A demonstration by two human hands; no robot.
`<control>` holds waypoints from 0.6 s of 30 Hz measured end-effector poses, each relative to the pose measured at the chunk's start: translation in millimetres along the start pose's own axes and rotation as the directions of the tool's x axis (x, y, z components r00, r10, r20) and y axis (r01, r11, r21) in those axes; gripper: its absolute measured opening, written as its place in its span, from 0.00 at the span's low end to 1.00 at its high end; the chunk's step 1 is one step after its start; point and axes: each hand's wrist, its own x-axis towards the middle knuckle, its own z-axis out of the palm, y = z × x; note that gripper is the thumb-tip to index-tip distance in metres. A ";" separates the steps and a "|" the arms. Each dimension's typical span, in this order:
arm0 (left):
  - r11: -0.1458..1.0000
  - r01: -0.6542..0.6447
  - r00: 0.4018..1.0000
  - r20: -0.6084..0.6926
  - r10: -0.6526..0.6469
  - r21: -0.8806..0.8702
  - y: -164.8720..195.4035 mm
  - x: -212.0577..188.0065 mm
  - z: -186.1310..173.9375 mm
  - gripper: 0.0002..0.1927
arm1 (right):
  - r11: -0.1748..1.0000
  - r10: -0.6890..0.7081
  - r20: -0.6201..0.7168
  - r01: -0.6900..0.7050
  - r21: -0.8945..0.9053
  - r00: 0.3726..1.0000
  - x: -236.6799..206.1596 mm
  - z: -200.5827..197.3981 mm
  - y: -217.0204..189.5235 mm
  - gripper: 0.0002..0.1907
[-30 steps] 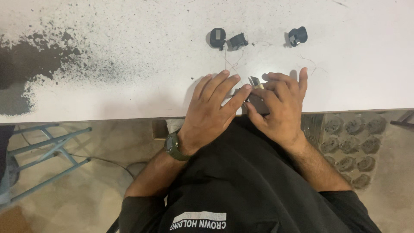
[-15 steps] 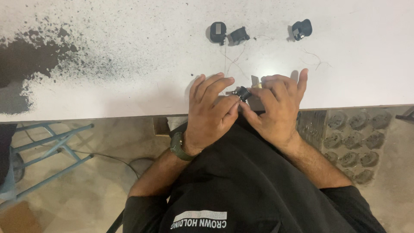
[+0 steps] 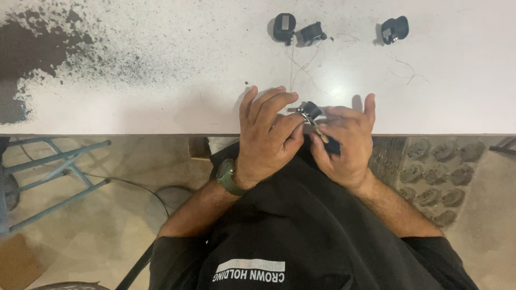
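At the near edge of a white table (image 3: pixel 161 107), both my hands meet over a small black round part (image 3: pixel 310 110) with a metal piece. My left hand (image 3: pixel 269 134), with a green watch on the wrist, pinches the part between thumb and fingers. My right hand (image 3: pixel 344 142) grips a thin pale tool (image 3: pixel 318 130) whose tip touches the part, and a dark object shows under its fingers. Thin wires (image 3: pixel 301 70) run from the part across the table toward two black parts (image 3: pixel 295 29) farther back.
A third black part (image 3: pixel 395 29) lies at the back right with loose wire strands beside it. Black speckled stain (image 3: pixel 32 48) covers the table's left end. Below the edge stand a blue metal frame (image 3: pixel 48 172) at left and a tray of grey round pieces (image 3: pixel 435 177) at right.
My left hand has lifted from lying flat over the part to pinching it, so the black part now shows between my hands. The right hand has shifted slightly right.
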 end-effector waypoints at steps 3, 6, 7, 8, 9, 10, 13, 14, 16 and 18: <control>1.000 -0.012 1.000 -0.005 0.012 -0.004 -0.6 -0.7 0.6 0.14 | 1.000 0.004 -0.001 -0.004 0.000 1.000 4.5 -1.1 -2.5 0.17; 0.999 -0.030 1.000 0.006 0.030 0.013 -2.0 -2.3 0.5 0.13 | 1.000 -0.012 0.015 0.012 0.014 1.000 7.2 -1.1 -2.9 0.18; 0.999 -0.044 0.999 0.004 0.044 0.023 -2.7 -2.7 0.5 0.13 | 1.000 -0.012 0.021 0.011 0.020 1.000 7.5 -0.7 -2.7 0.18; 0.998 -0.058 0.998 0.002 0.058 0.033 -3.5 -3.3 0.2 0.13 | 1.000 -0.011 0.027 0.011 0.026 1.000 7.3 -0.1 -2.5 0.18; 0.995 -0.077 0.997 0.018 0.076 0.063 -4.3 -3.9 -0.4 0.13 | 1.000 -0.005 0.021 0.005 0.026 1.000 6.9 0.7 -2.5 0.18; 0.991 -0.098 0.995 0.034 0.095 0.092 -5.0 -4.4 -1.0 0.13 | 1.000 0.001 0.013 -0.001 0.026 1.000 6.4 1.6 -2.4 0.18; 0.983 -0.149 0.988 0.059 0.143 0.106 -5.5 -5.0 -0.4 0.12 | 1.000 -0.005 0.012 0.005 0.025 1.000 5.4 2.7 -1.0 0.18; 0.982 -0.162 0.986 0.062 0.157 0.098 -5.3 -5.0 0.1 0.12 | 1.000 -0.011 0.016 0.011 0.024 1.000 5.3 2.8 -0.6 0.18; 0.984 -0.159 0.987 0.039 0.156 0.077 -4.4 -5.0 1.0 0.13 | 0.999 -0.018 0.021 0.018 0.031 1.000 5.2 2.7 0.3 0.18; 0.989 -0.135 0.991 0.021 0.134 0.063 -4.1 -4.6 1.6 0.13 | 0.999 -0.018 0.021 0.018 0.029 1.000 5.0 2.8 0.5 0.18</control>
